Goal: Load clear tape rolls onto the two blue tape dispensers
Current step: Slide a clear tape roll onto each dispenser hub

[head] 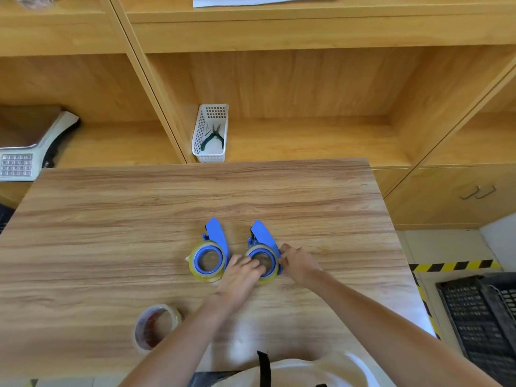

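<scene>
Light wood-grain desk (111, 219), seen from above; surface mostly bare, glare patch near the front edge.

Two blue plastic tape dispensers lie side by side near the desk's middle, handles pointing away. Left blue dispenser (216, 233) carries a clear, yellowish tape roll (195, 268) around its blue hub; a short tab of tape sticks out at the roll's left edge. Right blue dispenser (264, 236) also has a clear tape roll (269, 276) seated on its hub.

Left hand (237, 275) lies between the two dispensers, its fingers (252, 263) reaching onto the right roll and into the hub opening. Right hand (300, 262) sits at the right dispenser's right side, fingers (284, 251) pinched together against the edge of the roll and blue frame. Whether a tape end is held there cannot be told.

A third, spare clear tape roll with a reddish-printed core (156, 326) stands apart, near the front-left of the desk.

Room: tan wooden shelving unit (279, 88) behind the desk. A white perforated plastic basket (201, 135) on the shelf holds green-handled pliers (213, 138). A grey device with a keypad (19, 163) sits in the left bay. White paper (251, 0) on the top shelf. To the right, yellow-black hazard tape (452, 266) on the floor and a black plastic crate (480, 317).
</scene>
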A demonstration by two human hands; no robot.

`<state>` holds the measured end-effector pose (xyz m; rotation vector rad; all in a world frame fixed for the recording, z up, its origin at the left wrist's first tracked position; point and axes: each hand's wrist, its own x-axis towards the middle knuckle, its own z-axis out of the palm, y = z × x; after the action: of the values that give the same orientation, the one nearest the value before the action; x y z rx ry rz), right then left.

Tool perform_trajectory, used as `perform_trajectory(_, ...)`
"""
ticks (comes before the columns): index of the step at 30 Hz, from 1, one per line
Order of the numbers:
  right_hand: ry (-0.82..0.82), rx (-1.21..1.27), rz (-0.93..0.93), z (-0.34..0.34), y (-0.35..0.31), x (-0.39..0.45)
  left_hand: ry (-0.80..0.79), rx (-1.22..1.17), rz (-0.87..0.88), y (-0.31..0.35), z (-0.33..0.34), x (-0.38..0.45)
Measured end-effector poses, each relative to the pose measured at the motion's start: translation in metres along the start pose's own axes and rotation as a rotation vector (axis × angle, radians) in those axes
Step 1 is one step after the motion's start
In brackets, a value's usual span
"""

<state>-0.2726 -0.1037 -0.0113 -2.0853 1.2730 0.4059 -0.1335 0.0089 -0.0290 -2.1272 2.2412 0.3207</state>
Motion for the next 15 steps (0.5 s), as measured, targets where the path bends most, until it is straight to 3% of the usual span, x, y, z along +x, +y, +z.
perform_trajectory(10, 0.072, -0.106, 0.052, 0.0, -0.013, -0.007, 0.004, -0.047, 0.011, -0.003, 0.006, -0.001)
perform_trajectory(12, 0.183, -0.089, -0.02, -0.004, -0.019, -0.005, 0.063, -0.073, 0.048, -0.013, 0.005, -0.006)
perform_trajectory(15, 0.239, -0.076, -0.174, -0.007, -0.035, 0.003, 0.162, -0.112, -0.048, -0.036, -0.006, -0.015)
